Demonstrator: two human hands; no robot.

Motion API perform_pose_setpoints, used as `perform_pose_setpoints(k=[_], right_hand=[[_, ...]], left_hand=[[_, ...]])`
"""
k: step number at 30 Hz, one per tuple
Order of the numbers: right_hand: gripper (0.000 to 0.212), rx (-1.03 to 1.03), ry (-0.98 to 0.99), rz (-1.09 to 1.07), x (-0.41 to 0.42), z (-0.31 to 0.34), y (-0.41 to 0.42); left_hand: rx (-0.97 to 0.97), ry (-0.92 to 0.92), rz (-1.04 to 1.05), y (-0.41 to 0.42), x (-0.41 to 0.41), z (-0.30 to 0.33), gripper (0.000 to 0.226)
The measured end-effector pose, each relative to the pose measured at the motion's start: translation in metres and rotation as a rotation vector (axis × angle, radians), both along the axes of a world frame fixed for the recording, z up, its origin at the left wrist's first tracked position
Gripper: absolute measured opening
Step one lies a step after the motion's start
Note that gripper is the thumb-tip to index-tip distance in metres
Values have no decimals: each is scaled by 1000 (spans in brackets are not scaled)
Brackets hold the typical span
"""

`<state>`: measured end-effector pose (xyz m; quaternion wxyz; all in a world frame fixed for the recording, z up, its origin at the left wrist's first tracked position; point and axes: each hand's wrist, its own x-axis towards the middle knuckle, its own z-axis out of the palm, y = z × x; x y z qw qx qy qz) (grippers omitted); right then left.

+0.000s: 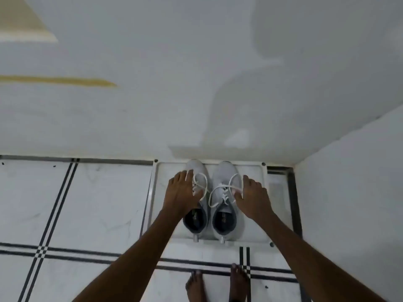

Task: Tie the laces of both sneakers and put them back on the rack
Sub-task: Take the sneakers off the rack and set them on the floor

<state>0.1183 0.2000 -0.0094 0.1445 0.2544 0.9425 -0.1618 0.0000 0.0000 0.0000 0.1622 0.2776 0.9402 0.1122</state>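
Two white sneakers stand side by side, toes toward the wall, on a low white rack [250,233] on the floor. Both have their white laces in looped bows. My left hand [182,194] lies over the left sneaker [196,219], gripping it from its outer side with the thumb by the laces [201,182]. At the outer side of the right sneaker [224,175], my right hand [253,197] holds on with its thumb touching a lace loop [234,180]. Both shoe soles appear to rest on the rack.
The rack sits in a corner, against the white back wall [196,94] and close to a white side wall [349,192]. White floor tiles with black stripes [52,203] spread to the left. My bare feet [238,280] stand just in front of the rack.
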Motion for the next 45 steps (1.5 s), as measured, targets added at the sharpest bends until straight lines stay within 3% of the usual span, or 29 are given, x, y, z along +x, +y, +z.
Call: perform_pose_setpoints(k=[4, 7, 11, 14, 20, 33, 45], right_hand=[[68, -134, -190, -56, 20, -47, -10], [54, -259, -242, -105, 33, -76, -20], [19, -304, -184, -223, 36, -95, -33], [11, -271, -98, -314, 39, -105, -46], [12, -236, -38, -372, 51, -86, -57], [22, -206, 246, -342, 147, 24, -112], [21, -211, 170, -299, 280, -9, -180]], left_hand=[[-117, -189, 65, -17, 21, -53, 78], [-83, -302, 152, -27, 37, -79, 62], [-88, -242, 219, -33, 43, -95, 55], [-53, -204, 253, -38, 48, -101, 45], [23, -208, 381, -52, 58, -78, 20], [378, -158, 468, -119, 150, 38, 31], [354, -174, 525, -186, 293, 17, 29]])
